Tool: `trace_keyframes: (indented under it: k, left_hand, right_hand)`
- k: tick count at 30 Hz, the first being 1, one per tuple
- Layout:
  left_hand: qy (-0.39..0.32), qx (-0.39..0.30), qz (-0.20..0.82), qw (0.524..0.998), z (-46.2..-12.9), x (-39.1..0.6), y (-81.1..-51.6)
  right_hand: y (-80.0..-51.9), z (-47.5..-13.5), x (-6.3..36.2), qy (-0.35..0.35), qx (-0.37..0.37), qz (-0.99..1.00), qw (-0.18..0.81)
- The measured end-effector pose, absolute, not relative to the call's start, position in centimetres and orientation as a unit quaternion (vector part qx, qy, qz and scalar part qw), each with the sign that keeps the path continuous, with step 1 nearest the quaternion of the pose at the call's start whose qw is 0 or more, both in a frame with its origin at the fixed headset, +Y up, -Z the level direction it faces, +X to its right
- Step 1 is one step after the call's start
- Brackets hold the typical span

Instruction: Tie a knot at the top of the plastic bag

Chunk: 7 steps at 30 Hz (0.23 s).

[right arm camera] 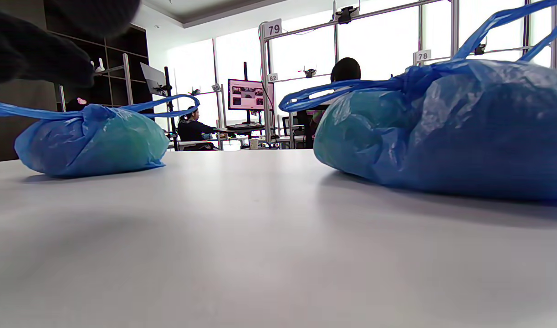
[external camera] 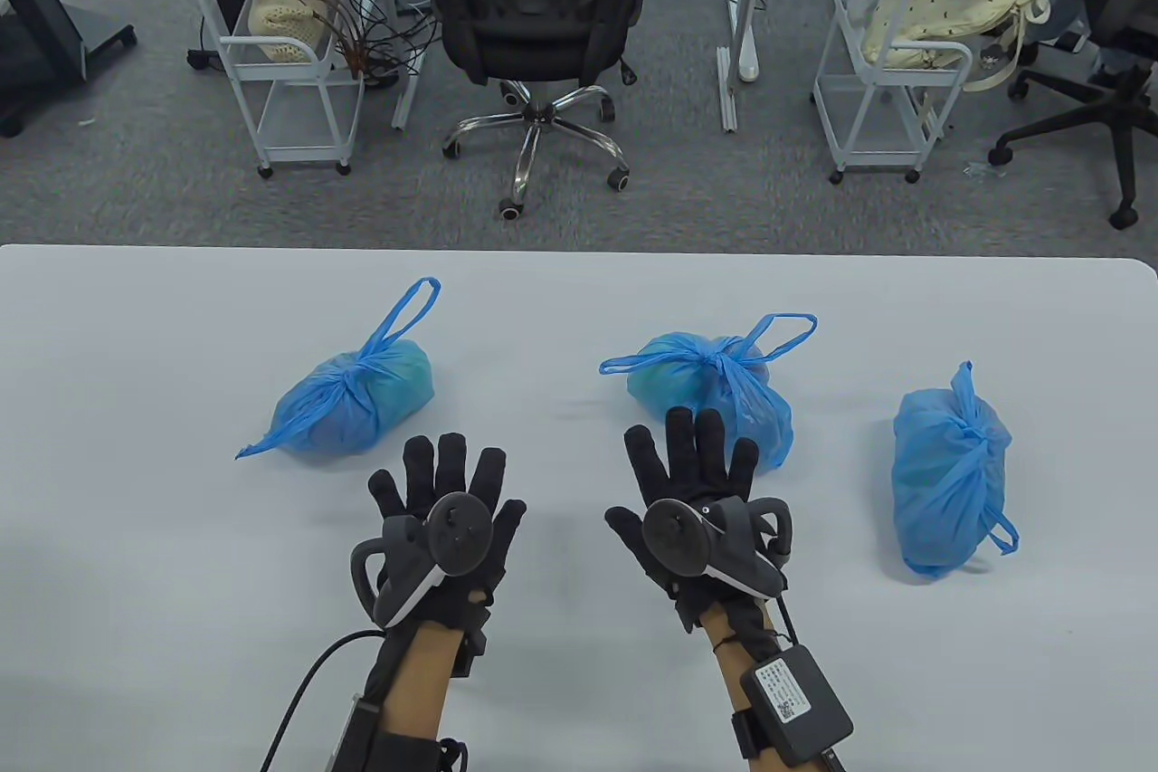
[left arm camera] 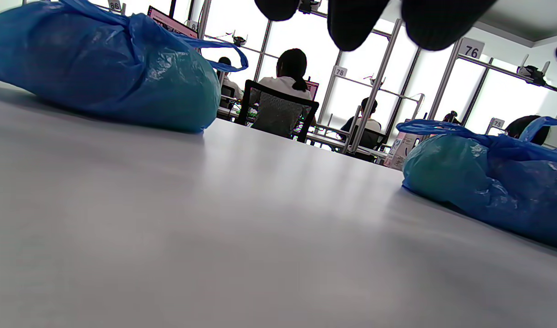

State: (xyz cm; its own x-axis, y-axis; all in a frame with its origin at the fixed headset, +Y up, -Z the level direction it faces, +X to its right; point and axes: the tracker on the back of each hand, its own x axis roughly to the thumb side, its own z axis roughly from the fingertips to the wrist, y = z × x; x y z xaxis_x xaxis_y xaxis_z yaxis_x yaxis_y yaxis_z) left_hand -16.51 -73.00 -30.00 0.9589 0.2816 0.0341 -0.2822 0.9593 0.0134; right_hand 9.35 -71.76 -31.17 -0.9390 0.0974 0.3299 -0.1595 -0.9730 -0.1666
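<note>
Three blue plastic bags lie on the white table (external camera: 136, 491), each with its top knotted. The left bag (external camera: 353, 396) is just beyond my left hand (external camera: 448, 496); it also shows in the left wrist view (left arm camera: 109, 73) and the right wrist view (right arm camera: 94, 139). The middle bag (external camera: 715, 387) lies right past my right hand (external camera: 692, 482), whose fingertips (external camera: 708, 428) reach its near edge; it also shows in the left wrist view (left arm camera: 488, 182) and the right wrist view (right arm camera: 447, 127). The right bag (external camera: 950, 469) lies apart at the right. Both hands are flat, fingers spread, holding nothing.
Beyond the table's far edge stand a black office chair (external camera: 534, 21), two white carts (external camera: 271, 66) (external camera: 891, 75) and desk legs on grey carpet. A cable (external camera: 298, 700) runs from my left forearm to the bottom edge.
</note>
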Motion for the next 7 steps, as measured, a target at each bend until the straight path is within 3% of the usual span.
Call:
trace_keyframes:
  k: [7]
  left_hand:
    - [-0.016,0.012,0.131,0.991,-30.03,-16.52,-72.93]
  right_hand:
    - [-71.61,-31.11,9.38,-0.1,0.161,0.98,0.053]
